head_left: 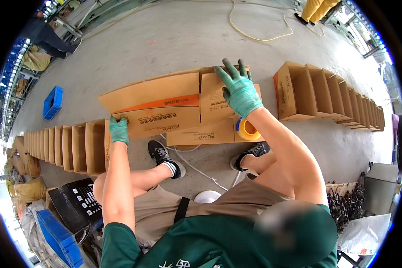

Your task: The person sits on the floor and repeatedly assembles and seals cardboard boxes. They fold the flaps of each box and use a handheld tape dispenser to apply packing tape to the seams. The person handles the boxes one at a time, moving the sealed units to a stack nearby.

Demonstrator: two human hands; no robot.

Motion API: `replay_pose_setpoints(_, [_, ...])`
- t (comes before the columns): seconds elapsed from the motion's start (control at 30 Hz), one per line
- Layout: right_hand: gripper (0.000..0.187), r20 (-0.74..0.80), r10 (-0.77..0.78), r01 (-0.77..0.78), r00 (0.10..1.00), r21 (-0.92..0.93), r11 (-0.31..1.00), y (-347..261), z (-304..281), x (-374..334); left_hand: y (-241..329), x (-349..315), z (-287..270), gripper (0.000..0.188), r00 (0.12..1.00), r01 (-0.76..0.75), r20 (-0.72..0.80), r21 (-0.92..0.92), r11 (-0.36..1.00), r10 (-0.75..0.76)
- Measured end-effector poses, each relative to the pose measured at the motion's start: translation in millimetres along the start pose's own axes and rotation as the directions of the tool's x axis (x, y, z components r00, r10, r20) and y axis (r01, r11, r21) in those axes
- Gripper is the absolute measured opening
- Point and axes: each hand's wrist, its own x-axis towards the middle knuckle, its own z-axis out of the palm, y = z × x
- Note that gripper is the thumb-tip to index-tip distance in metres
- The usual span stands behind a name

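A flattened brown cardboard box (pixel 165 114) with an orange stripe is held up in front of me, tilted, its panels partly unfolded. My left hand (pixel 119 131), in a green glove, grips its lower left corner. My right hand (pixel 242 92), gloved too, lies over its right panel with fingers spread, the tips reaching the far edge. Below the right wrist is a roll of tape (pixel 242 131) with a yellow and orange ring, partly covered by my forearm. Under the held box shows another cardboard panel (pixel 201 136) with dark print.
Rows of open cardboard boxes stand to the left (pixel 95 147) and right (pixel 295 91). A blue crate (pixel 53 102) sits on the far left floor. A white cord (pixel 196 172) runs between my shoes. Dark parts fill a carton (pixel 344 203) at right. Two people stand farther off.
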Motion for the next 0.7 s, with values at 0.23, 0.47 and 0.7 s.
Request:
replay_pose_setpoints(0.23, [0.031,-0.269,-0.236,0.336,0.934,0.431,0.837,-17,-42,8,-5,-10,3,0.060,0.981,0.050,0.194,-0.186,0.981,-0.013])
replay_pose_setpoints(0.47, [0.057,0.122,-0.394,0.346,0.911,0.291,0.892,1,25,-19,13,-29,19,0.065,0.815,0.033,0.574,0.098,0.995,-0.084])
replay_pose_setpoints(0.7, [0.045,0.163,-0.167,0.023,0.972,0.646,0.763,9,30,-28,85,-47,16,0.076,0.634,-0.494,0.659,-0.058,0.867,0.406])
